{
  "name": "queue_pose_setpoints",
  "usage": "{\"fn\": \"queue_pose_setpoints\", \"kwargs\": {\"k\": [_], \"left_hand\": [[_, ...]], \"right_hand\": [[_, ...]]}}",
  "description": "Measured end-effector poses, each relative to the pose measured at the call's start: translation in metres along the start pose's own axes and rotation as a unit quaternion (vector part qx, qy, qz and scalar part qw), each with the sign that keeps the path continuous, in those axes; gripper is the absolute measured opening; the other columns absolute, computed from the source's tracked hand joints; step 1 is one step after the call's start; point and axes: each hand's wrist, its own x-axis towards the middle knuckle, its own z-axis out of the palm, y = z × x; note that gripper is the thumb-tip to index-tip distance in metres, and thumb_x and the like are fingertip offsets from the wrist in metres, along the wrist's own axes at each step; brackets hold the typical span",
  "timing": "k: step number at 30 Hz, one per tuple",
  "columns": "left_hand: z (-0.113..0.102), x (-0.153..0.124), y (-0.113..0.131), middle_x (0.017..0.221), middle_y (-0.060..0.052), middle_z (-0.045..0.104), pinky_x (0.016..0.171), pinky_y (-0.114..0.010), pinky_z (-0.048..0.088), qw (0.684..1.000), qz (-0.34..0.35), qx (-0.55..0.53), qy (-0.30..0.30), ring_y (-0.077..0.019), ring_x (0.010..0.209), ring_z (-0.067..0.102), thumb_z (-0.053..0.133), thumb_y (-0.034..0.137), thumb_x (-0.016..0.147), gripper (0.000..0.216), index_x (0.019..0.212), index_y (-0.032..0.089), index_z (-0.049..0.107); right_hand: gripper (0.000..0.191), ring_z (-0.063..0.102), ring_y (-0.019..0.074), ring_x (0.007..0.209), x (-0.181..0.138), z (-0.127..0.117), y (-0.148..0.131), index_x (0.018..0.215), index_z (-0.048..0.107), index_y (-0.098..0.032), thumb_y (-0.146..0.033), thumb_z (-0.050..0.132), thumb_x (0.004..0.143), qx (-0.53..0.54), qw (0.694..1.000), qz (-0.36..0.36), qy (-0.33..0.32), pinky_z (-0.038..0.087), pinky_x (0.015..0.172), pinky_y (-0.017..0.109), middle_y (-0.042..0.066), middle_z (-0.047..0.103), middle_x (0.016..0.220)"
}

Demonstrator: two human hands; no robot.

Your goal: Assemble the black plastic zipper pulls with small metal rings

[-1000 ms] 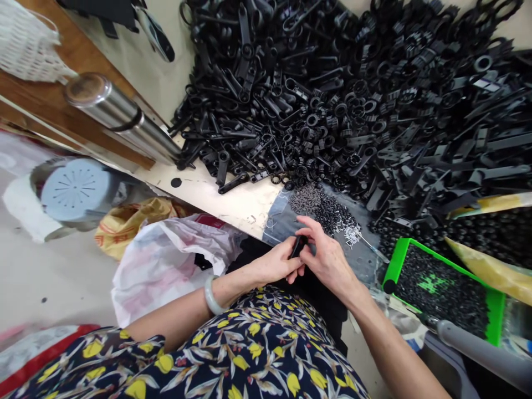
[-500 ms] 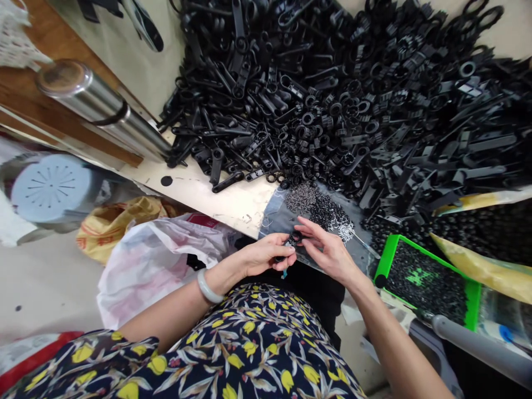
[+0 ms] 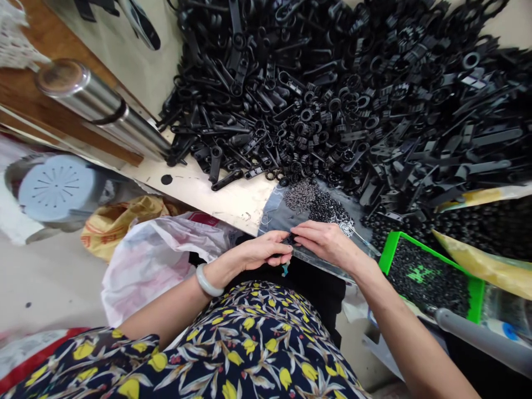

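My left hand [image 3: 261,250], closed, grips a small black plastic part [image 3: 292,239] over the near edge of the work surface. Most of that part is hidden by fingers. My right hand [image 3: 326,241] has its fingers pressed together with the tips at the part; what they pinch, if anything, is hidden. Just beyond the hands, on a grey sheet [image 3: 272,219], lie a heap of small brownish pieces [image 3: 300,195], a heap of tiny black pieces [image 3: 326,208] and some silvery pins [image 3: 346,226]. A bit of blue-green material [image 3: 285,269] shows below my left fingers.
A big pile of black plastic handles and rings [image 3: 291,94] covers the back. At right is a green tray [image 3: 390,252] of small black bits, beside a yellow bag [image 3: 482,260]. A steel flask [image 3: 103,105] lies at left, above a white plastic bag [image 3: 141,266].
My right hand has moved in to the black part, and its spread fingers have come together. My left hand keeps its grip on the part. The view has shifted slightly.
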Motion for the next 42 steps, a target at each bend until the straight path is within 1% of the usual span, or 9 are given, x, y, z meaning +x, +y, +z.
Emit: {"fn": "queue_pose_setpoints", "kwargs": {"k": [5,19,24,27,30,32,35,39,42], "left_hand": [[-0.003,0.001,0.003,0.065,0.006,0.057,0.043,-0.019,0.016,0.999,-0.014,-0.021,-0.019,-0.0016,0.042,0.032,0.073,0.032,0.085,0.031,0.103,0.017,0.053],[0.004,0.002,-0.002,0.068,0.004,0.059,0.044,-0.019,0.018,1.000,0.003,-0.018,0.004,-0.0025,0.044,0.035,0.074,0.034,0.084,0.034,0.105,0.017,0.054],[0.001,-0.020,0.008,0.069,0.005,0.056,0.050,-0.021,0.032,0.993,0.081,0.052,0.074,-0.0081,0.053,0.045,0.070,0.042,0.088,0.037,0.112,0.018,0.053],[-0.007,-0.027,0.021,0.071,0.004,0.055,0.060,-0.024,0.038,0.938,0.166,0.191,0.237,-0.0110,0.061,0.049,0.070,0.039,0.087,0.026,0.099,0.019,0.059],[-0.011,-0.016,0.029,0.075,0.000,0.062,0.066,-0.026,0.038,0.826,0.196,0.402,0.345,-0.0158,0.070,0.056,0.067,0.037,0.091,0.019,0.086,0.019,0.066],[-0.010,-0.002,0.028,0.078,-0.004,0.069,0.068,-0.028,0.037,0.762,0.172,0.514,0.354,-0.0195,0.074,0.061,0.063,0.037,0.095,0.019,0.089,0.021,0.071],[-0.007,0.016,0.022,0.090,-0.009,0.076,0.070,-0.029,0.038,0.700,0.128,0.605,0.357,-0.0241,0.081,0.069,0.061,0.036,0.097,0.019,0.102,0.024,0.075],[-0.005,0.024,0.020,0.098,-0.009,0.079,0.072,-0.030,0.040,0.662,0.133,0.649,0.351,-0.0258,0.088,0.072,0.058,0.031,0.099,0.022,0.110,0.027,0.076],[-0.007,0.023,0.024,0.093,-0.009,0.079,0.071,-0.031,0.038,0.660,0.148,0.649,0.349,-0.0254,0.083,0.072,0.058,0.029,0.097,0.020,0.104,0.026,0.077]], "right_hand": [[0.031,0.076,0.0204,0.094,0.006,-0.002,0.001,0.119,0.075,-0.023,-0.032,0.046,0.110,-0.029,0.999,-0.002,-0.028,0.063,0.081,0.033,0.009,0.078,0.110],[0.029,0.076,0.0234,0.096,0.000,0.009,-0.001,0.120,0.075,-0.021,-0.029,0.049,0.109,-0.004,0.999,0.011,0.032,0.065,0.085,0.039,0.010,0.079,0.111],[0.029,0.074,0.0218,0.110,-0.014,0.010,-0.004,0.131,0.069,-0.026,-0.030,0.052,0.108,0.052,0.985,0.075,0.146,0.062,0.097,0.038,0.007,0.075,0.126],[0.025,0.073,0.0210,0.098,-0.013,0.016,-0.006,0.125,0.071,-0.027,-0.030,0.053,0.108,0.036,0.961,0.144,0.235,0.061,0.088,0.037,0.006,0.076,0.111],[0.024,0.071,0.0202,0.093,-0.001,0.025,-0.007,0.119,0.071,-0.025,-0.030,0.050,0.109,-0.011,0.961,0.158,0.227,0.058,0.083,0.034,0.007,0.073,0.105],[0.023,0.070,0.0197,0.091,0.010,0.032,-0.006,0.114,0.071,-0.024,-0.030,0.049,0.109,-0.056,0.963,0.165,0.204,0.056,0.080,0.032,0.006,0.071,0.102],[0.021,0.068,0.0189,0.087,0.021,0.040,-0.003,0.105,0.069,-0.024,-0.030,0.049,0.109,-0.122,0.961,0.175,0.177,0.052,0.073,0.029,0.005,0.068,0.095],[0.017,0.065,0.0191,0.084,0.025,0.044,-0.003,0.095,0.067,-0.021,-0.024,0.054,0.105,-0.184,0.954,0.178,0.157,0.046,0.068,0.029,0.006,0.066,0.094],[0.016,0.064,0.0192,0.083,0.026,0.044,-0.005,0.091,0.066,-0.021,-0.020,0.055,0.103,-0.207,0.949,0.178,0.157,0.043,0.064,0.029,0.006,0.067,0.093]]}}
